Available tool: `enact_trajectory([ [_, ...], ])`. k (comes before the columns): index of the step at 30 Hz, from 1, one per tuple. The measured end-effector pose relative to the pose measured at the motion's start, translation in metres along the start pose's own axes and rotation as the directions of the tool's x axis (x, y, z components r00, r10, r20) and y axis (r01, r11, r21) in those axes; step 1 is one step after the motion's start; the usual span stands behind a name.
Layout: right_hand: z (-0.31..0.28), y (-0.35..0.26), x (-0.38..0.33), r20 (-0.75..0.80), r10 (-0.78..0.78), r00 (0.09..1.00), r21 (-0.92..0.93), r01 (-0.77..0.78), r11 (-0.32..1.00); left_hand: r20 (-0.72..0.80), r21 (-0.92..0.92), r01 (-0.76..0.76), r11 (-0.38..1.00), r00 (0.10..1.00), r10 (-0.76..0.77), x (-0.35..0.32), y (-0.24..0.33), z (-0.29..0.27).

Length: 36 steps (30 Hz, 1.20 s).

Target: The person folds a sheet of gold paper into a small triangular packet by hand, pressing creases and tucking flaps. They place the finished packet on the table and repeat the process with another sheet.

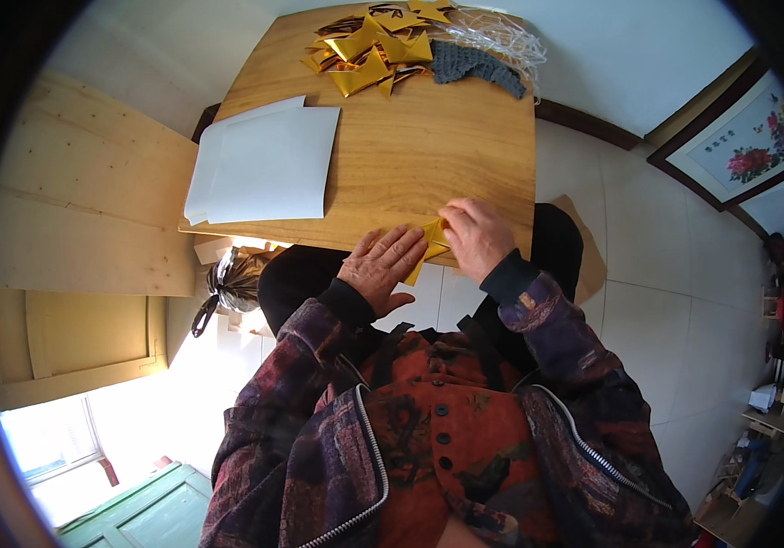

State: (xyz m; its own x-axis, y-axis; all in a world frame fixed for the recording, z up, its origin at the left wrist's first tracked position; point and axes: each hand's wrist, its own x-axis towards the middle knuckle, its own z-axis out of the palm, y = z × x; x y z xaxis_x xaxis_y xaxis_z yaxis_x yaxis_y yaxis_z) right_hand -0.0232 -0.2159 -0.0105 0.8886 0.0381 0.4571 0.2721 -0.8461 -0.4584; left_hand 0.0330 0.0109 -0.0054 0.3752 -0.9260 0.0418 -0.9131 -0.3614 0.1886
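At the table's near edge lies a small piece of shiny gold paper [434, 241], folded, with a pointed strip sticking out past the edge towards me. My left hand [381, 267] rests on its left side, fingers stretched out and laid flat, thumb apart. Curled over the paper's right side, my right hand [480, 241] grips it between thumb and fingertips. Part of the paper is hidden under both hands.
The wooden table [410, 160] holds white sheets [269, 164] at left. Folded gold paper pieces [369, 50] are heaped at the far end, beside a dark grey knitted cloth [474, 68] and tangled clear plastic strips [502, 32]. A framed flower picture [744, 146] stands at right.
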Motion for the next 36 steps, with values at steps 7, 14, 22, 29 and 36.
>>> enact_trajectory([
  [7, 0.01, -0.008, -0.024, 0.395, 0.0, 0.919, -0.145, 0.063, 0.987, 0.047, 0.044, 0.041, 0.998, 0.998, -0.043, -0.005, 0.0, 0.013],
  [14, 0.007, -0.004, -0.022, 0.433, -0.026, 0.901, -0.18, 0.114, 0.977, -0.021, 0.248, 0.045, 0.968, 0.999, -0.041, -0.001, -0.001, 0.023],
  [22, -0.027, -0.021, -0.072, 0.041, 0.19, 0.981, 0.134, -0.194, 0.972, -0.141, 0.073, 0.054, 0.996, 0.989, -0.043, 0.005, -0.006, 0.026],
  [29, -0.014, -0.034, -0.094, 0.437, 0.244, 0.865, 0.357, -0.417, 0.836, -0.176, 0.05, 0.077, 0.996, 0.982, -0.067, 0.008, -0.005, 0.023],
  [36, 0.02, -0.038, -0.071, 0.626, 0.335, 0.705, 0.718, -0.688, 0.107, -0.208, 0.046, 0.262, 0.964, 0.946, -0.247, 0.015, 0.027, 0.024],
])
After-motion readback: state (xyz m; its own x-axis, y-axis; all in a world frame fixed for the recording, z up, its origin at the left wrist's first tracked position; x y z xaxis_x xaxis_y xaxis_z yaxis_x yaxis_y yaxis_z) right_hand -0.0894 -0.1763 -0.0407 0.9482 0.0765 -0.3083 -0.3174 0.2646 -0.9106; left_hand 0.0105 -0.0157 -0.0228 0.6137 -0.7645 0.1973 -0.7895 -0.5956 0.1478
